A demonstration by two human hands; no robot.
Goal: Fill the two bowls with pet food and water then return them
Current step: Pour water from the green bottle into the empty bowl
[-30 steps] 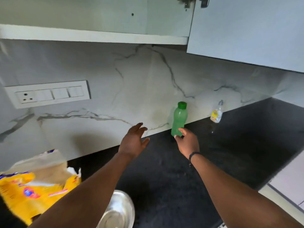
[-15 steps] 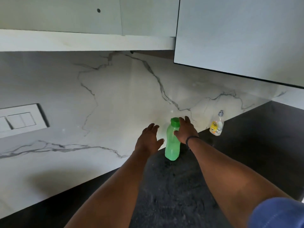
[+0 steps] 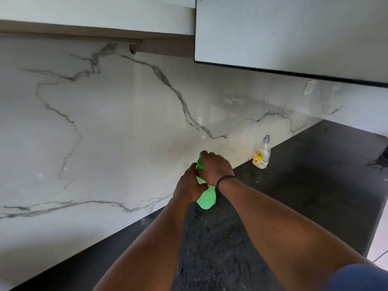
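A green plastic water bottle [image 3: 206, 199] stands on the black counter [image 3: 294, 196] close to the marble backsplash. My left hand [image 3: 189, 185] wraps around its middle from the left. My right hand [image 3: 216, 166] is closed over the top of the bottle, covering the green cap, with a dark band on the wrist. Only the bottle's lower part and a sliver near the neck show between my hands. Neither bowl nor the pet food bag is in view.
A small clear dish-soap bottle [image 3: 261, 153] with a yellow label stands by the backsplash to the right. A wall cabinet [image 3: 294, 32] hangs overhead. A socket [image 3: 309, 87] sits on the right wall. The counter's right edge [image 3: 375, 227] drops to pale floor.
Both hands have closed on the green bottle: the left now grips its body, the right covers the cap. The view has shifted right, so the bowl and yellow bag left the frame.
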